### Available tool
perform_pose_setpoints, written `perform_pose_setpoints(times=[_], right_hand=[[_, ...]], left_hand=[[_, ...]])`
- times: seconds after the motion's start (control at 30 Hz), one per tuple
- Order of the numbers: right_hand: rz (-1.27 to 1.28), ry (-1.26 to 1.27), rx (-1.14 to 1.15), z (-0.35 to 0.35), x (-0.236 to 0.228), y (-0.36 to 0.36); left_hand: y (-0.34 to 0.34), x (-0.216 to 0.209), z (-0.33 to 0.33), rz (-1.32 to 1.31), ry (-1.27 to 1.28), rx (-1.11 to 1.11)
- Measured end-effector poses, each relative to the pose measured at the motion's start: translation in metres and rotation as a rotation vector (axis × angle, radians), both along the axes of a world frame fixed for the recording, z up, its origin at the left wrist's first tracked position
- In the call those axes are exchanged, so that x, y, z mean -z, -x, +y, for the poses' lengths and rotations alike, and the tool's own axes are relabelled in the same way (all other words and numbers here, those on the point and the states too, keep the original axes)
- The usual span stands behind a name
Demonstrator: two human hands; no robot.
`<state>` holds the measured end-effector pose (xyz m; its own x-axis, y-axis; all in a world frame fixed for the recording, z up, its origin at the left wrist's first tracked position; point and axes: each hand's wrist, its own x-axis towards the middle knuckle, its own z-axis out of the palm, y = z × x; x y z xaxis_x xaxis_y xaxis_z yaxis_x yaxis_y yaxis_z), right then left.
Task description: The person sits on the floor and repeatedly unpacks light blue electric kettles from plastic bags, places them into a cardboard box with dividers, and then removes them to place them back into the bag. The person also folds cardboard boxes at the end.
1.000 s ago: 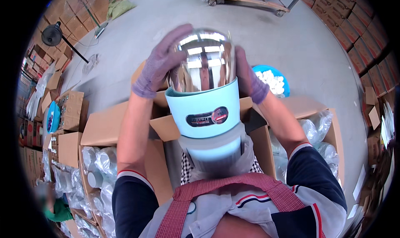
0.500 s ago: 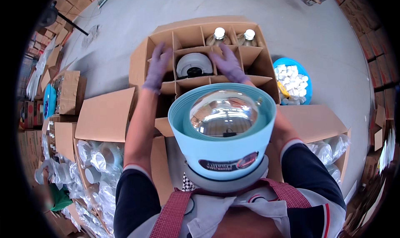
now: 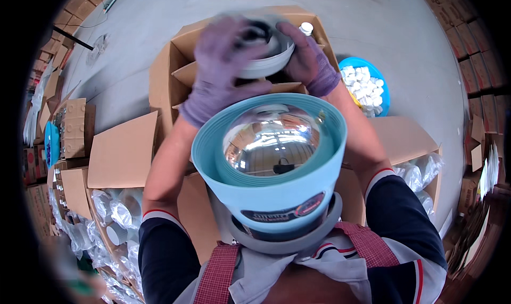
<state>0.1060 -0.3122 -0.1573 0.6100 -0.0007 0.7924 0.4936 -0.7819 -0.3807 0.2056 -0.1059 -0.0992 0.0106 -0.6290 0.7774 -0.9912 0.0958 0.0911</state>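
With both gloved hands, left hand (image 3: 223, 70) and right hand (image 3: 308, 59), grasping the round grey-white lid (image 3: 266, 51) at upper centre, we keep it level above the divided brown cardboard box (image 3: 165, 75).

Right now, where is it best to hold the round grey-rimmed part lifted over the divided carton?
Probably by its outer rim, from both sides: the round part is wide and shallow. The left hand and right hand hold it so above the carton.
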Motion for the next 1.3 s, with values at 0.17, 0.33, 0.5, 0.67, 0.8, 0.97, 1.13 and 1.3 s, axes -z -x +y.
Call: perform_pose_setpoints(times=[0.17, 0.33, 0.5, 0.67, 0.8, 0.97, 1.13, 1.3], right_hand=[[0.242, -0.773, -0.501, 0.050, -0.104, 0.039], [0.357, -0.784, -0.627, 0.061, -0.099, 0.078], [0.101, -0.531, -0.299, 0.073, -0.096, 0.088], [0.012, -0.756, -0.570, 0.080, -0.067, 0.085], [-0.018, -0.898, -0.731, 0.083, -0.045, 0.073], [0.059, -0.962, -0.861, 0.092, -0.050, 0.072], [0.137, -0.914, -0.862, 0.090, -0.035, 0.061], [0.230, -0.596, -0.296, 0.095, -0.082, 0.098]], left_hand=[[-0.006, -0.019, 0.062, 1.181, 0.346, 0.403], [0.030, -0.061, 0.072, 0.687, -0.061, 0.652], [0.036, -0.057, 0.066, 0.667, -0.003, 0.727], [0.071, -0.065, 0.076, 0.730, -0.079, 0.485], [0.105, -0.081, 0.081, 0.695, -0.174, 0.153], [0.088, -0.043, 0.089, 0.956, 0.132, 0.300], [0.093, -0.021, 0.079, 0.959, 0.093, 0.396], [0.079, -0.028, 0.086, 0.964, 0.096, 0.336]])
